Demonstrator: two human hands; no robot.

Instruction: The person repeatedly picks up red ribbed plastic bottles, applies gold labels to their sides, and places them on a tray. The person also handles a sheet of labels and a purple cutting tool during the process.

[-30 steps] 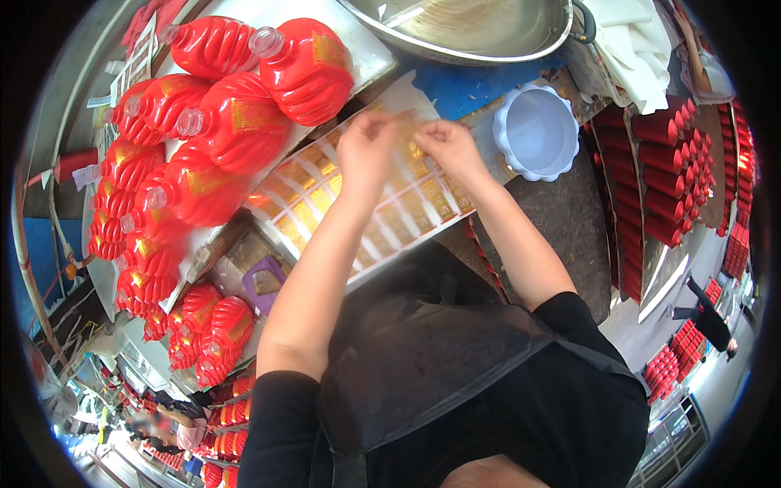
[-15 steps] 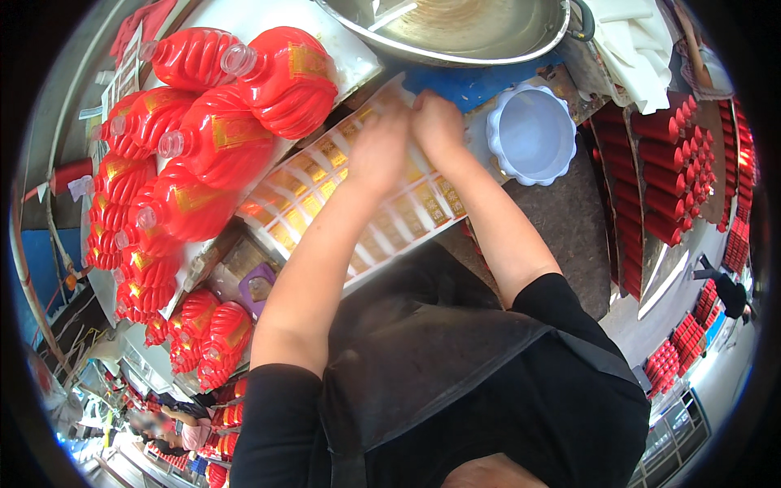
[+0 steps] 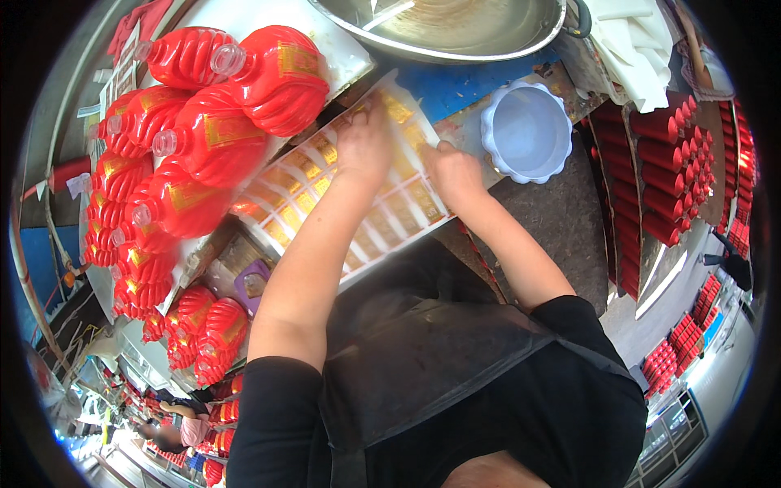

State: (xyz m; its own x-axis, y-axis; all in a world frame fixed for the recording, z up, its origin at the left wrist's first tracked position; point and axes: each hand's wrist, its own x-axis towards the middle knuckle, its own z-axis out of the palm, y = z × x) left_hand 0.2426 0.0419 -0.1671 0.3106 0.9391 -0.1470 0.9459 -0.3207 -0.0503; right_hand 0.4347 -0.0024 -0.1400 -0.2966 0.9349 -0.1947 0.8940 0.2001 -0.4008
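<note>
A white sheet of gold stickers (image 3: 305,187) lies slanted across the bench edge in front of me. My left hand (image 3: 364,142) rests on the sheet's upper part, fingers bent down onto a gold sticker. My right hand (image 3: 452,172) presses on the sheet's right edge, fingers curled against it. Whether either hand has a sticker pinched is hidden by the fingers. Red plastic bottles (image 3: 220,138) with gold labels lie piled just left of the sheet.
A large metal basin (image 3: 455,32) sits at the top. A white scalloped plastic bowl (image 3: 527,130) stands right of my right hand. Racks of red cylinders (image 3: 679,179) line the right side. More red bottles (image 3: 203,333) lie lower left. Another person is far at the lower left.
Both hands moved up along the sticker sheet and then settled on it, the right hand shifting to its right edge. The view tilted, so the sheet sits lower in the picture.
</note>
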